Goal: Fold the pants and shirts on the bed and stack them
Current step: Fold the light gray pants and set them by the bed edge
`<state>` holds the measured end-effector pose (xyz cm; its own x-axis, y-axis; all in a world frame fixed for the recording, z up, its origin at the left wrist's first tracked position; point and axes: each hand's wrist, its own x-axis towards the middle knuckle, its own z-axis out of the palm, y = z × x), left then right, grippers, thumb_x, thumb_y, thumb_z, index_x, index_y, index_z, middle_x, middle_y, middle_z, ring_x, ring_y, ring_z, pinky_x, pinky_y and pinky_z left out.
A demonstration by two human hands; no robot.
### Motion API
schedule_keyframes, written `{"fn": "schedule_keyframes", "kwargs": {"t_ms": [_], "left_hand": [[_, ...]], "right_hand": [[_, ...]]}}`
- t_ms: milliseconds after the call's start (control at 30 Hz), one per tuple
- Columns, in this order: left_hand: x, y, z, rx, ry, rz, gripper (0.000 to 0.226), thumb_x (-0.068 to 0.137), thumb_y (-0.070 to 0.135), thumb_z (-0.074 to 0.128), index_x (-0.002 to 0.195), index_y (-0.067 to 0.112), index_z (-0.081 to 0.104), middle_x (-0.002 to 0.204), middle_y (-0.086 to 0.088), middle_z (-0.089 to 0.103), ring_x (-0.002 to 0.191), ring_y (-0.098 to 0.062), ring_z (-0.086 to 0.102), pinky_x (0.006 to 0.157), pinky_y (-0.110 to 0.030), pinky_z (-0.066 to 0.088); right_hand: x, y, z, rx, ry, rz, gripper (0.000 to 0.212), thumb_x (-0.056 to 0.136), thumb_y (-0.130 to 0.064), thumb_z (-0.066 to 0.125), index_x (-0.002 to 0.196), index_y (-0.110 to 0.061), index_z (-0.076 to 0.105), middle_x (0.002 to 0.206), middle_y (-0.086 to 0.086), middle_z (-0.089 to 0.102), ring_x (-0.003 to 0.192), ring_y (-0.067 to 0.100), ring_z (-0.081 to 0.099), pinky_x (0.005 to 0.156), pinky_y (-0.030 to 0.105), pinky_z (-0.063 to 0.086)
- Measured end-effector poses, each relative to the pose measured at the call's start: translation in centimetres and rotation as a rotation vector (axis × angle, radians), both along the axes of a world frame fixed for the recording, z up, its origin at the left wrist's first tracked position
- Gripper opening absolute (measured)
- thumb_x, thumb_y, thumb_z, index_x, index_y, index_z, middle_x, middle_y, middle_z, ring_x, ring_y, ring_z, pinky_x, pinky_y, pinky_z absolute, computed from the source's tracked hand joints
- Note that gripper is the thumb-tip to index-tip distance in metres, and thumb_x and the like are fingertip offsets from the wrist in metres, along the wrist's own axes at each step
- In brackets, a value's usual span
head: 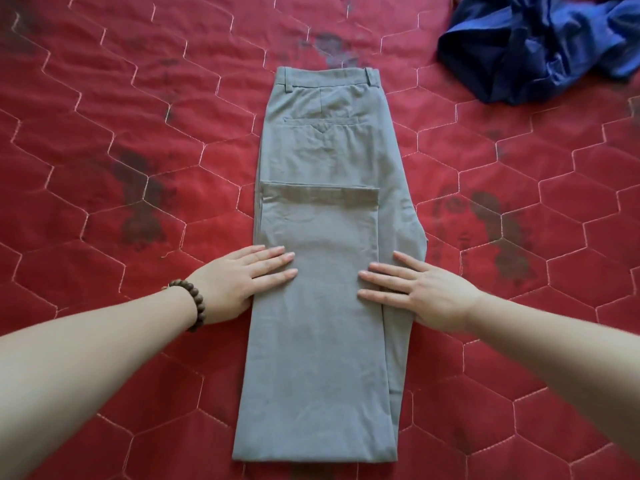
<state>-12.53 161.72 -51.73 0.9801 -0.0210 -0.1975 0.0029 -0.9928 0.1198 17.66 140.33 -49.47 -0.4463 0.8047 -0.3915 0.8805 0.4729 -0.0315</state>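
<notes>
Grey cotton pants (325,271) lie folded lengthwise on the red quilted bed (104,168). Left hand (239,282) and right hand (426,292) press flat on them, fingers straight and slightly spread. Crumpled blue shirt (540,46) sits well apart.

Plain grey trousers (325,265), a darker grey band showing at the turned-back hem, lie on a red quilted bedspread (104,140) stitched in pale pink hexagons and printed with faded dark floral motifs. A crumpled garment (540,46) in royal blue, shading to navy in its folds, sits at the far right corner. A bracelet (194,303) of dark brown wooden beads circles the wrist of the left hand (242,282). The trousers' waistband, belt loops and pocket flap match the same grey.
</notes>
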Motion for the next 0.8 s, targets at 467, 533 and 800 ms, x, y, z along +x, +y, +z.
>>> {"fn": "schedule_keyframes", "kwargs": {"t_ms": [467,533,800], "left_hand": [[10.6,6.6,3.3,-1.356,-0.118,1.47,0.012,0.094,0.013,0.058,0.092,0.008,0.068,0.101,-0.013,0.073,0.088,-0.025,0.07,0.083,-0.036,0.055],[11.0,6.8,2.5,-1.499,-0.214,1.482,0.018,0.095,0.022,0.058,0.097,0.008,0.069,0.097,-0.01,0.074,0.086,-0.021,0.072,0.08,-0.034,0.057],[10.0,6.9,1.0,-1.292,-0.302,1.366,0.017,0.098,0.025,0.054,0.104,0.017,0.068,0.099,0.001,0.075,0.094,-0.016,0.071,0.089,-0.04,0.055]], "right_hand": [[4.3,13.5,4.2,-0.416,1.168,-1.509,0.016,0.091,-0.028,0.065,0.091,-0.014,0.072,0.083,0.001,0.075,0.071,0.012,0.072,0.055,0.018,0.053],[4.5,14.1,2.2,-0.392,1.137,-1.73,0.029,0.09,-0.035,0.065,0.1,-0.009,0.069,0.084,0.007,0.075,0.073,0.019,0.073,0.059,0.027,0.057],[4.0,12.8,0.5,-0.172,1.147,-1.638,0.011,0.087,-0.019,0.071,0.097,-0.016,0.07,0.092,0.005,0.075,0.085,0.022,0.072,0.083,0.044,0.057]]}}
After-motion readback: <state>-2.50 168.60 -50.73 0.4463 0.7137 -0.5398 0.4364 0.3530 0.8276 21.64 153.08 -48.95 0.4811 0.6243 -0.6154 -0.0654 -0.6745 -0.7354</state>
